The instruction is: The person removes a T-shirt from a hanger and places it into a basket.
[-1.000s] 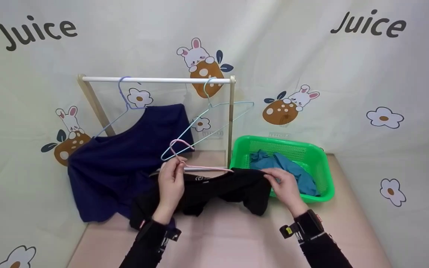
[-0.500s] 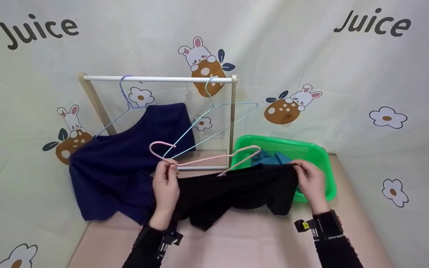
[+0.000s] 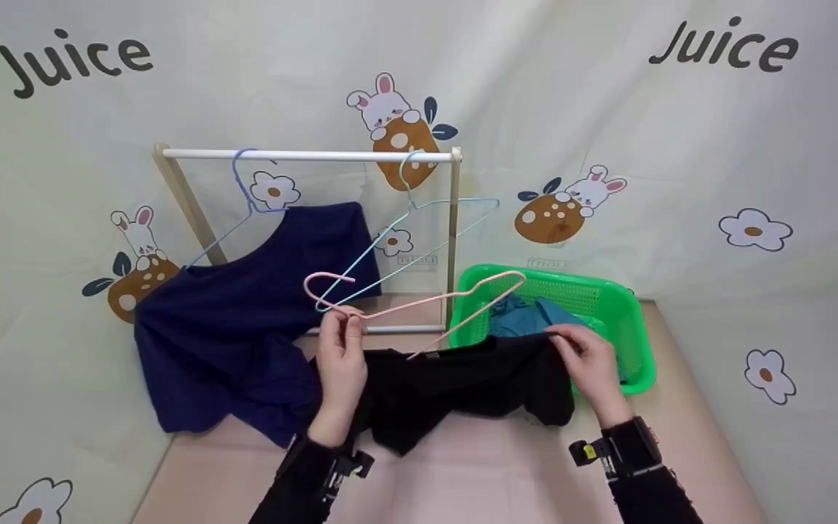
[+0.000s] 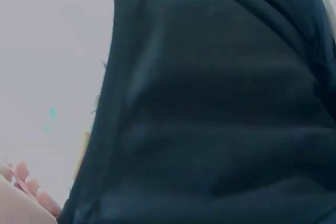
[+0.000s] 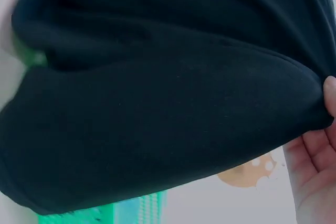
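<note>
Black shirt (image 3: pixel 477 382): where is it?

Held up before me, above the table (image 3: pixel 477 480); my right hand (image 3: pixel 590 364) pinches its top edge, my left hand (image 3: pixel 341 360) pinches the pink hanger (image 3: pixel 410 306) below its hook. I can't tell whether the left grips cloth too

What's changed?

A second ago the hanger's right end dipped into the neck; now it stands clear above, so I judge that side isn't dressed yet

Any writing?

Past the basket (image 3: pixel 639 342) and rack (image 3: pixel 317 155), the sheet (image 3: pixel 281 58) reads "Juice" twice; two boxed words are too blurred
</note>
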Motion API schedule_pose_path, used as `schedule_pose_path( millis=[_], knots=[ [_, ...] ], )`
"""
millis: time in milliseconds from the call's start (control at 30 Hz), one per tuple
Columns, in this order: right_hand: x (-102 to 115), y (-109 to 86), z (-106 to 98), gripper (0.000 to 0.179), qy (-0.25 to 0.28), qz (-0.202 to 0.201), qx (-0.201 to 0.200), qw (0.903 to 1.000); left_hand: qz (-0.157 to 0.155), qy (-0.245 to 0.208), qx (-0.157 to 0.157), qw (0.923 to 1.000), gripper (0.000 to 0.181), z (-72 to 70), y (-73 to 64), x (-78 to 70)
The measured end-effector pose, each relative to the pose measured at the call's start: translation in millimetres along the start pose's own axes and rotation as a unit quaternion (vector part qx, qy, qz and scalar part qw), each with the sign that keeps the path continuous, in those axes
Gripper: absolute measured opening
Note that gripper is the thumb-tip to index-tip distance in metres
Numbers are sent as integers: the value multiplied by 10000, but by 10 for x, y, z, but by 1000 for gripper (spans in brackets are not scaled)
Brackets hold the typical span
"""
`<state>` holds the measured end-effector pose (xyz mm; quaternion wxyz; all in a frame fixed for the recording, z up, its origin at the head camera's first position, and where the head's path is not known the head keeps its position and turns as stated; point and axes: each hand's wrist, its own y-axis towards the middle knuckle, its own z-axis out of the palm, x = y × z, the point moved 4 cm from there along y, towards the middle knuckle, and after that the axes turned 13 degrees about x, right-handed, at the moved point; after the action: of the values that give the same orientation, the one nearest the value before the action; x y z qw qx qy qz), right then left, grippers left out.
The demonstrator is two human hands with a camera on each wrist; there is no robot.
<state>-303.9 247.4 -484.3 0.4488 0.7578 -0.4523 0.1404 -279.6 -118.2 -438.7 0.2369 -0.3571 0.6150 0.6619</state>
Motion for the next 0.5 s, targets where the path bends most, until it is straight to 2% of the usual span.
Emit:
schedule_pose_path(
  millis=[133, 267, 400, 500],
  knots=[
    [38, -35, 189, 19, 39, -12, 357, 9994, -119, 89, -31, 9999, 5, 116, 4, -26],
    [61, -76, 364, 18, 125, -9, 628, 9979, -113, -62, -104, 9999, 6, 184, 19, -43],
    [16, -135, 459, 19, 193, 149, 748, 9969, 36, -630, -415, 9971, 10, 167, 88, -82],
    [-43, -194, 496, 19, 148, 187, 844, 9961, 122, -1202, -736, 9899, 11, 108, 155, -111]
  ],
)
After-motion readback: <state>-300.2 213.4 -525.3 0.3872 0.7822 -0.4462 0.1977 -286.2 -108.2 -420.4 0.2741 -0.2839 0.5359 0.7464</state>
